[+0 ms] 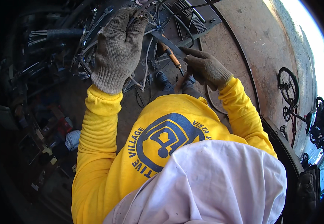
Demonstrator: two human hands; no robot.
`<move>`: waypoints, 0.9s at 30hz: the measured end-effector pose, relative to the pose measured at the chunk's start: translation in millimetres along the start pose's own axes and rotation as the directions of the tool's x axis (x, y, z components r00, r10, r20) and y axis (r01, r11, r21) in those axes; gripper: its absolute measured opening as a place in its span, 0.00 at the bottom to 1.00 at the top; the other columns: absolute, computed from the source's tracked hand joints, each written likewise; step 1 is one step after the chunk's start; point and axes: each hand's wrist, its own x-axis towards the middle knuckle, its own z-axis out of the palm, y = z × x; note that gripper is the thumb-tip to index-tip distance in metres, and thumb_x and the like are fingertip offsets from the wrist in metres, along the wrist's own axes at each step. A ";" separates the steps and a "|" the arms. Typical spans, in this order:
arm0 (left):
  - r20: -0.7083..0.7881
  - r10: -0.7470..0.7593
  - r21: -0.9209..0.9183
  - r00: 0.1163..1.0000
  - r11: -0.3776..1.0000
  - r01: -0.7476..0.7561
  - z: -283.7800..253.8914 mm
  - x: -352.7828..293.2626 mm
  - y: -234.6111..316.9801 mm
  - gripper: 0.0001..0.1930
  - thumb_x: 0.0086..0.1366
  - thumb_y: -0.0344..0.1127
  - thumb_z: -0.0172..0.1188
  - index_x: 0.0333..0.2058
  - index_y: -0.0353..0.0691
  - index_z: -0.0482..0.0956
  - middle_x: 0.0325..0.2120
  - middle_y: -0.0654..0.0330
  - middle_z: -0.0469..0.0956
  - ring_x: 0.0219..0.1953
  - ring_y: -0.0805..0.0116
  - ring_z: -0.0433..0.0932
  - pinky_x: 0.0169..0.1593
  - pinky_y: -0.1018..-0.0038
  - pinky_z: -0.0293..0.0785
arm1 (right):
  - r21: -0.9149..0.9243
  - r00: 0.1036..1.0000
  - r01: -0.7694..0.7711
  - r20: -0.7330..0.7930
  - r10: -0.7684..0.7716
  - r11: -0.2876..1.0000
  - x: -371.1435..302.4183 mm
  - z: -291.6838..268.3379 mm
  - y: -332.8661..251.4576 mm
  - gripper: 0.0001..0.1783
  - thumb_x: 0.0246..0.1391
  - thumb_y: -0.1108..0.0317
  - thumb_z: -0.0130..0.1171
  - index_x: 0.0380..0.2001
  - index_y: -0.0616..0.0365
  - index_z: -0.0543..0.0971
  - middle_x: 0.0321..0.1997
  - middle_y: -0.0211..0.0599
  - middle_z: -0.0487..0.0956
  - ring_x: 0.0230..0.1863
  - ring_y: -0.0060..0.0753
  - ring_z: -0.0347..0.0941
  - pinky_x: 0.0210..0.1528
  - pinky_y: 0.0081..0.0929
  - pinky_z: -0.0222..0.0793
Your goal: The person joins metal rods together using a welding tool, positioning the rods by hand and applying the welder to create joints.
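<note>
My left hand [119, 48], in a grey-brown knit glove, is at the upper middle. Its fingers close around part of a bent metal-rod frame [146, 67], and the exact grip is partly hidden. In the same kind of glove, my right hand [207, 69] is closed, with the index finger along a flat dark metal bar [168, 43]. The bar slants up and left, its far end by the joint of several rods. Below the bar hangs a tool with an orange-brown handle [171, 56] and a dark pointed tip.
A dark worktable [210, 23] at the top bears bundled thin rods [190, 16]. Wrenches [104, 14] and a wire bundle [38, 37] lie at the upper left. Clutter fills the dark left side. A cable [240, 43] crosses the floor; a bicycle [289, 93] stands far right.
</note>
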 end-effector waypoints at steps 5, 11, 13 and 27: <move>-0.033 0.044 0.059 0.998 0.997 -0.042 3.4 -0.9 3.4 0.08 0.71 0.34 0.61 0.42 0.35 0.80 0.31 0.51 0.83 0.34 0.49 0.84 0.36 0.65 0.79 | -0.060 0.998 0.060 0.025 -0.058 0.996 38.4 2.0 9.4 0.29 0.69 0.57 0.54 0.68 0.58 0.69 0.29 0.30 0.76 0.22 0.19 0.69 0.21 0.19 0.67; -0.024 -0.091 0.035 0.996 0.995 0.091 -12.0 -1.0 -11.3 0.08 0.71 0.36 0.60 0.40 0.36 0.80 0.29 0.50 0.82 0.31 0.51 0.84 0.33 0.65 0.78 | -0.039 0.999 0.026 -0.043 -0.027 0.999 12.5 -10.8 23.2 0.29 0.69 0.59 0.54 0.68 0.59 0.69 0.30 0.29 0.77 0.21 0.17 0.66 0.23 0.18 0.67; -0.002 -0.033 0.081 0.999 0.996 0.033 -3.2 4.7 3.4 0.08 0.71 0.36 0.61 0.41 0.37 0.80 0.29 0.50 0.82 0.31 0.52 0.84 0.33 0.65 0.78 | -0.034 1.000 0.021 -0.002 -0.021 0.999 29.1 -8.0 9.1 0.29 0.69 0.59 0.54 0.68 0.59 0.68 0.29 0.29 0.77 0.21 0.17 0.66 0.22 0.17 0.66; 0.103 0.292 0.283 0.951 0.908 -0.310 14.6 13.6 18.0 0.09 0.72 0.32 0.58 0.47 0.36 0.80 0.38 0.53 0.83 0.36 0.56 0.84 0.40 0.68 0.79 | -0.118 0.997 0.056 0.053 -0.050 0.991 58.0 -19.1 -10.0 0.21 0.70 0.63 0.53 0.60 0.62 0.75 0.32 0.35 0.78 0.23 0.21 0.72 0.23 0.20 0.70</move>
